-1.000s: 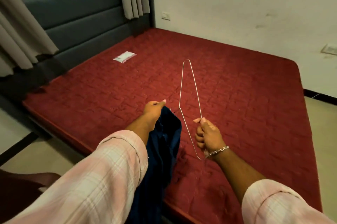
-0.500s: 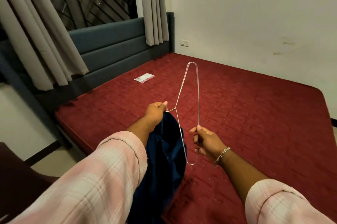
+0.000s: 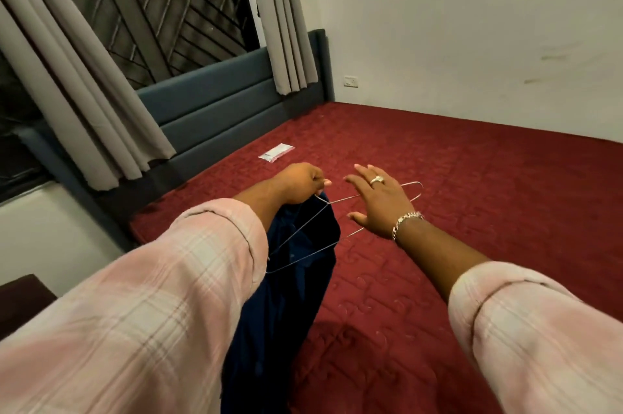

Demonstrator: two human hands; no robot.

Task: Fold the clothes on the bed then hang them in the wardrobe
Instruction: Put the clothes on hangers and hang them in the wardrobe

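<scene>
Left hand (image 3: 300, 182) held out over the near edge of the bed (image 3: 472, 194), fingers curled, pinching the hook end of a thin wire hanger (image 3: 303, 245) at its top. A dark blue garment (image 3: 286, 312) hangs from under that same hand and forearm, draping down past the bed's edge. Hanger lies tilted, one end low by the left sleeve, the other end far right beyond the right hand (image 3: 381, 204). Right hand hovers above the hanger's wires, fingers spread and straight, gripping nothing; cannot tell whether the palm touches the wire. Ring and chain bracelet on it. Small clear plastic packet (image 3: 276, 152) lies on the red mattress near the headboard (image 3: 219, 103), well apart from both hands; any print on it too small to read.
</scene>
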